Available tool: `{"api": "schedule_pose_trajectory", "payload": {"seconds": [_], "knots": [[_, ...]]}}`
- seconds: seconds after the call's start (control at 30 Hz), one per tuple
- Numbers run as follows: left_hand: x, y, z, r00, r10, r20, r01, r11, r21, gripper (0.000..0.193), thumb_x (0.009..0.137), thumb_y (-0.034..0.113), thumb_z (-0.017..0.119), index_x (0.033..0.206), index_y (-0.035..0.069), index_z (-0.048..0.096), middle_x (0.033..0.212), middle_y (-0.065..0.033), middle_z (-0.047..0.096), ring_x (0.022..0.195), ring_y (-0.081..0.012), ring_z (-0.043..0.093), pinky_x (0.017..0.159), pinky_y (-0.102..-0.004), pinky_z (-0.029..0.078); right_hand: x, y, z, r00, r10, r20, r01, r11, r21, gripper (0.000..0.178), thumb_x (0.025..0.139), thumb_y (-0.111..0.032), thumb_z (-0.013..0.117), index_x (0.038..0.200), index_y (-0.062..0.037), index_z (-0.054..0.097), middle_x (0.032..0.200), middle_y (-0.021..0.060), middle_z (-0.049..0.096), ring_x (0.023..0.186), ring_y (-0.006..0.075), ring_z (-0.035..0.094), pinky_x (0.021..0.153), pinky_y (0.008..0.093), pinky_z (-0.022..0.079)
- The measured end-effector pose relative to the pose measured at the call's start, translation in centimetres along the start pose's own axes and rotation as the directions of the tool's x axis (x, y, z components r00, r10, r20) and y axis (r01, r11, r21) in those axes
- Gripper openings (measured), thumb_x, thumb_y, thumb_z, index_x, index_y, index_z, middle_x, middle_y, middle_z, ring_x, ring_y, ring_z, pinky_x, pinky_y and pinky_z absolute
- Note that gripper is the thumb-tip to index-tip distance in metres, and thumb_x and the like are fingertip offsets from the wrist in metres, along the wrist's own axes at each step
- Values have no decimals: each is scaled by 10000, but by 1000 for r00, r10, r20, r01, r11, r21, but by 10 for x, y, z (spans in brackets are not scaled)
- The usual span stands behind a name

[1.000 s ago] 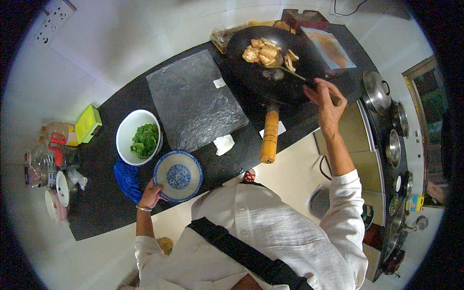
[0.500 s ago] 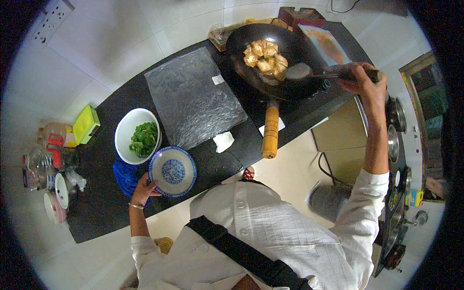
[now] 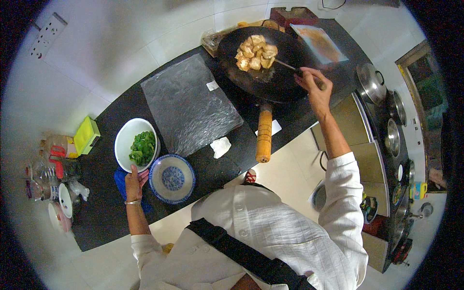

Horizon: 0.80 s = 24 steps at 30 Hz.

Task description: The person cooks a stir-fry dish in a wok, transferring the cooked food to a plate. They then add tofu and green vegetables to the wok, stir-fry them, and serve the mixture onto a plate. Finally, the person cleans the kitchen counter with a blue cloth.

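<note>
My right hand [image 3: 316, 89] is wrapped round the dark handle of a spatula [image 3: 288, 64] over the black wok [image 3: 285, 89]. The blade is hidden among browned chunks of food [image 3: 256, 53], possibly tofu or meat, heaped toward the wok's left. The wok's wooden handle [image 3: 264, 135] points toward me, untouched. At the left, my left hand [image 3: 134, 184] grips the near rim of a white bowl [image 3: 122, 142], thumb up at the edge and fingers along its side. Chopped green vegetable [image 3: 143, 148] lies in that bowl. Touching or nearly touching it is a blue-and-white patterned bowl [image 3: 172, 179].
A dark square sheet [image 3: 191, 104] and crumpled white paper [image 3: 221, 147] lie on the black counter [image 3: 104, 212]. A blue cloth [image 3: 120, 182] sits beneath the bowls' left side. Far left are a yellow-green box [image 3: 87, 135] and bottles; metal pans and a lidded pot [image 3: 371, 84] stand right.
My left hand has gone from the patterned bowl to the white bowl's rim. My right hand has moved left, pushing the spatula in among the chunks, which are now more bunched together.
</note>
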<state>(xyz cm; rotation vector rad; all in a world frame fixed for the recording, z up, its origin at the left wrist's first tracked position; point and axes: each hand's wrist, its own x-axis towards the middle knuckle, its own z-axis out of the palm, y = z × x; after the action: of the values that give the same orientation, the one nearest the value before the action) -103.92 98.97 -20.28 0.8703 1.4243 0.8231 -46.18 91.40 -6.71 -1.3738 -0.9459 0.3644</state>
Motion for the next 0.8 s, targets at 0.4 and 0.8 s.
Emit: {"api": "schedule_pose_trajectory", "payload": {"seconds": [0.4, 0.8], "knots": [[27, 15, 12, 1000, -19, -12, 17, 992, -122, 610, 832, 548, 464, 1080, -9, 459, 900, -169, 615, 785, -235, 628, 644, -323, 533, -42, -87, 6, 772, -406, 490, 618, 661, -426, 161, 734, 37, 586, 890, 6, 611, 820, 146, 635, 885, 319, 623, 899, 408, 445], [35, 3, 1, 963, -43, -268, 1, 988, -155, 629, 804, 624, 438, 1034, 44, 507, 861, -65, 548, 779, -189, 582, 609, -301, 509, -50, -76, 5, 769, -320, 554, 574, 726, -378, 167, 726, 48, 582, 889, 14, 598, 757, 150, 617, 769, 278, 635, 934, 427, 419]]}}
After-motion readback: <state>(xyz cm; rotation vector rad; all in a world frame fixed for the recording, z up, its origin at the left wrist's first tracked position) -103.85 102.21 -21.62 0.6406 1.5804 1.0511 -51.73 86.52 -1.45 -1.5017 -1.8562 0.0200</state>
